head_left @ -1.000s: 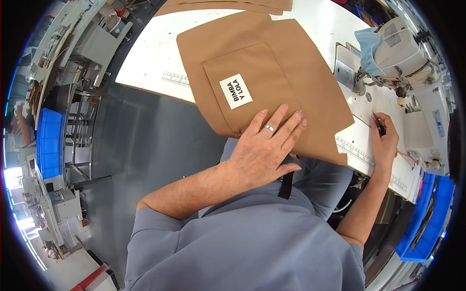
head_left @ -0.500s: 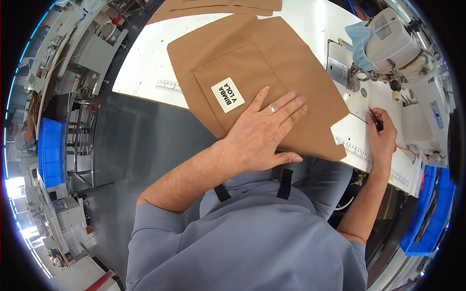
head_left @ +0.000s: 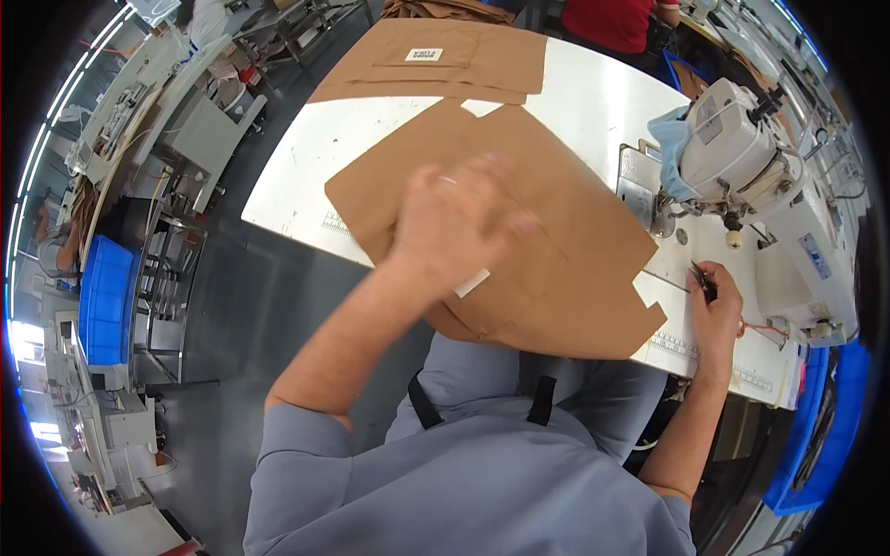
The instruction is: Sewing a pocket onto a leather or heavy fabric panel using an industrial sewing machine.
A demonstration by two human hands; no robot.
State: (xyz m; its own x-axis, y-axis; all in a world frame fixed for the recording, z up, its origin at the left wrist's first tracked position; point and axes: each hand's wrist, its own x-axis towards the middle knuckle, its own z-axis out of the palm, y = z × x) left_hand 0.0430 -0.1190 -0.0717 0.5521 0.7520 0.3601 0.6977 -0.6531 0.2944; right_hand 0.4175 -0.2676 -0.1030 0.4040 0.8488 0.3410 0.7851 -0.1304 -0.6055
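A brown fabric panel (head_left: 575, 278) with notched corners lies on the white table, its near edge hanging over the front toward my lap. A patch pocket on it carries a white label (head_left: 472, 284), mostly hidden behind my left wrist. Over the panel is my left hand (head_left: 454, 222), blurred by motion, thumb apart from the fingers and nothing visible in it; I cannot tell whether it touches the fabric. My right hand (head_left: 718, 310) is closed around small dark thread snips (head_left: 706, 285), resting on the table to the right of the panel.
A sewing machine (head_left: 732, 139) with a light-blue face mask (head_left: 671, 148) hung on it stands at the right. More brown panels (head_left: 510, 65) lie at the table's far side. Blue bins (head_left: 107, 301) stand to the left and lower right. A person in red (head_left: 607, 23) sits beyond.
My left hand has moved up and left from lying flat on the panel. The panel's near edge has shifted toward me. The view has tilted up; my right hand still holds the snips.
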